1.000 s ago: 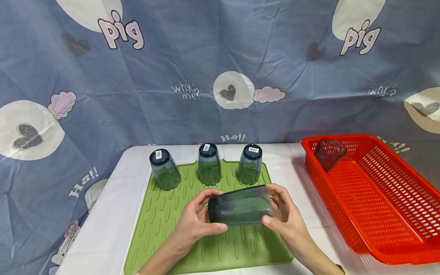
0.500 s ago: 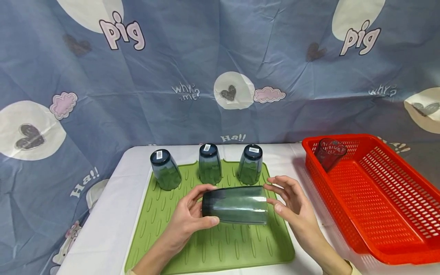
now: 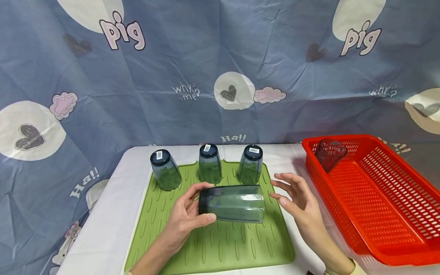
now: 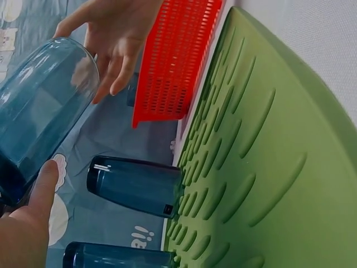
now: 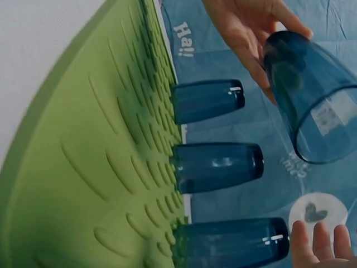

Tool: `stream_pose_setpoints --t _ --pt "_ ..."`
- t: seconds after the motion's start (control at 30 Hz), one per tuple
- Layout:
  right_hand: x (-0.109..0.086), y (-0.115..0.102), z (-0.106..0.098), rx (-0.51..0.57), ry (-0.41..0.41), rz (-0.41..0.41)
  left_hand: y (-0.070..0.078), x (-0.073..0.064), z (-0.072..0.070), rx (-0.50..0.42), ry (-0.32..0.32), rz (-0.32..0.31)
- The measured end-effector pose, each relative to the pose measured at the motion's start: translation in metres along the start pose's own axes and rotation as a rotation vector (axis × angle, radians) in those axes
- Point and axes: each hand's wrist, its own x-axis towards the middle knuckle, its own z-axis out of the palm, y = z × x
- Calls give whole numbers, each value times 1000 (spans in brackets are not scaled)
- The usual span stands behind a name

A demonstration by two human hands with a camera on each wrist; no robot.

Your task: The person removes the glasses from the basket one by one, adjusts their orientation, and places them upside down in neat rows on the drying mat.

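A smoky blue-green drinking glass (image 3: 232, 204) lies sideways in the air above the green drying mat (image 3: 220, 244). My left hand (image 3: 187, 217) grips it round its base end, thumb in front and fingers behind. The glass's rim points right, toward my right hand (image 3: 300, 206), which is apart from it with fingers spread and slightly bent. In the right wrist view the tilted glass (image 5: 307, 89) shows its open mouth, and a label shows through it. Along the mat's back edge three like glasses stand upside down: left (image 3: 165, 172), middle (image 3: 209, 166) and right (image 3: 250, 166).
A red plastic basket (image 3: 357, 225) stands on the right of the white-covered table (image 3: 93, 229). One glass (image 3: 330, 154) leans in its far left corner. A blue printed cloth (image 3: 172, 57) hangs behind the table.
My right hand has let go of the glass's rim and drawn away to the right. The left hand has carried the glass slightly left and levelled it.
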Motion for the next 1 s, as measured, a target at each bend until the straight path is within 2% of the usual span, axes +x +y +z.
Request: stream_pose_setpoints --t 0.17,0.43,0.73,1.0 --pt "2 -4 -6 -53 30 2 2 1 -4 21 -2 20" --pt "4 -5 -12 -116 72 16 8 -1 -9 90 17 -18" --pt "4 -3 -16 -163 112 82 11 0 -14 147 53 -33" --pt "3 -1 -20 -192 131 108 11 2 -25 144 43 3"
